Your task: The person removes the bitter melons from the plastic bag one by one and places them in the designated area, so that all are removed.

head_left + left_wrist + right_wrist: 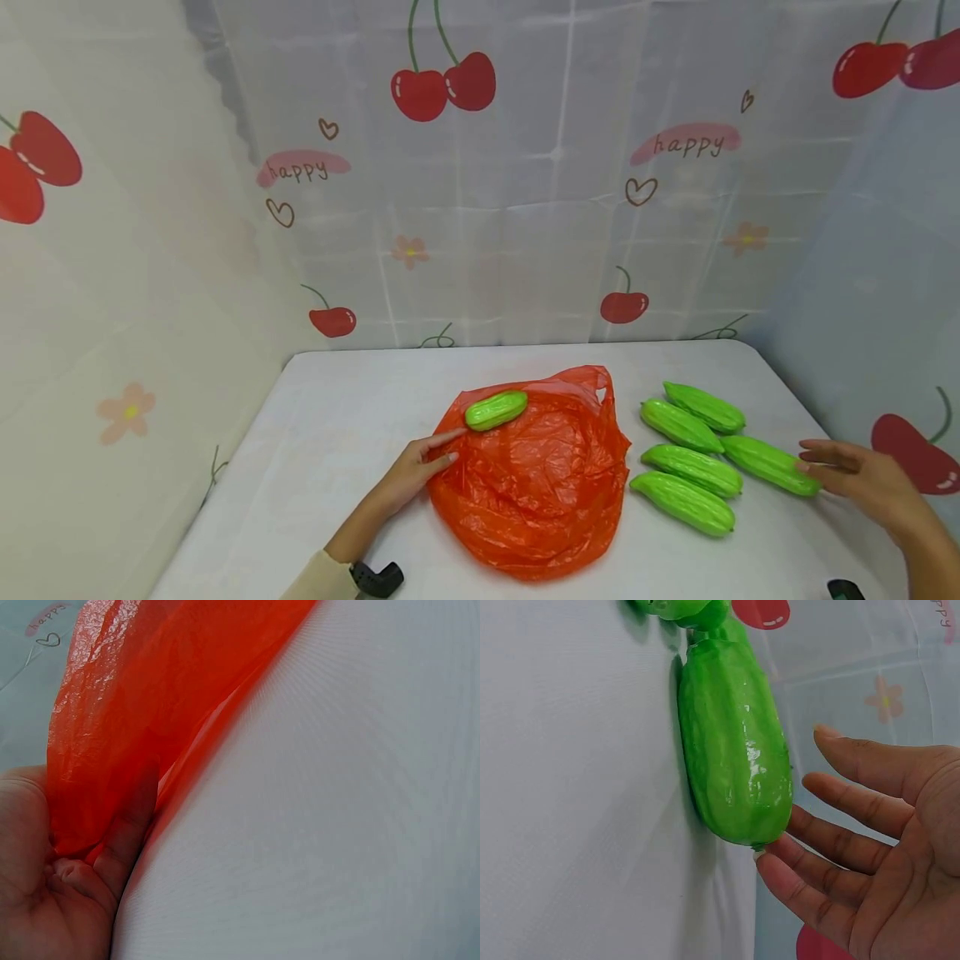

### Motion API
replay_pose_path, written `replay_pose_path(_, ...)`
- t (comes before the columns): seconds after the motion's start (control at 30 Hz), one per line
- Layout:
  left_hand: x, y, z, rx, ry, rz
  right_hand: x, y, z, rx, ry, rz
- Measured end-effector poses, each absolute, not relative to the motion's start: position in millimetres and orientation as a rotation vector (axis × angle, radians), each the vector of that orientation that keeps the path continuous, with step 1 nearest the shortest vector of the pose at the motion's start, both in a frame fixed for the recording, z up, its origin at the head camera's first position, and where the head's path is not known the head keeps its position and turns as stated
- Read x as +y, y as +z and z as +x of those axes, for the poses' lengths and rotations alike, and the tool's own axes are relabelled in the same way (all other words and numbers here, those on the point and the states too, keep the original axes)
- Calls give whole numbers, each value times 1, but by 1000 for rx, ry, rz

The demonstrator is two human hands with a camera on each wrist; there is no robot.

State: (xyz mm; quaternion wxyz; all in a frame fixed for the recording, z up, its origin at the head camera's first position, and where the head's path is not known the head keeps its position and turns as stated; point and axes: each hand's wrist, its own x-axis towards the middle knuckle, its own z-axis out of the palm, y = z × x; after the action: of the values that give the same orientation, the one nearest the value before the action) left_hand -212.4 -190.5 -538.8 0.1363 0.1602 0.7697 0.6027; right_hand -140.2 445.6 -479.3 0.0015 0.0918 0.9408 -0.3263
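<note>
A red plastic bag (536, 492) lies on the white table, with one short green cucumber (496, 410) at its upper left. My left hand (411, 477) holds the bag's left edge. Close up in the left wrist view, the bag's film (150, 712) runs between the thumb and fingers of that hand (67, 900). On the right, my right hand (862, 483) has its fingers spread beside the near end of the rightmost cucumber (772, 465). In the right wrist view, fingertips of this hand (885, 855) are right at the stem end of the cucumber (735, 750), not curled round it.
Several more cucumbers (692, 469) lie close together between the bag and my right hand. White table (345, 400) surface shows left of the bag. Cherry-printed curtains (517, 192) stand behind the table and along both sides.
</note>
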Motion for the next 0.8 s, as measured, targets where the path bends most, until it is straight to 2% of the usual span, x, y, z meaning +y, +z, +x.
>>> replay_pose_path(0.23,-190,-538,-212,2233,1744,468,431,-461,-136,3017,-1042,323)
replay_pose_path(0.57,-190,-538,-213,2230,1743,464,385,-421,-127,3143,-1009,72)
replay_pose_path(0.8,-190,-539,-213,2229,1747,483,349,-403,-119,3168,-1111,-203)
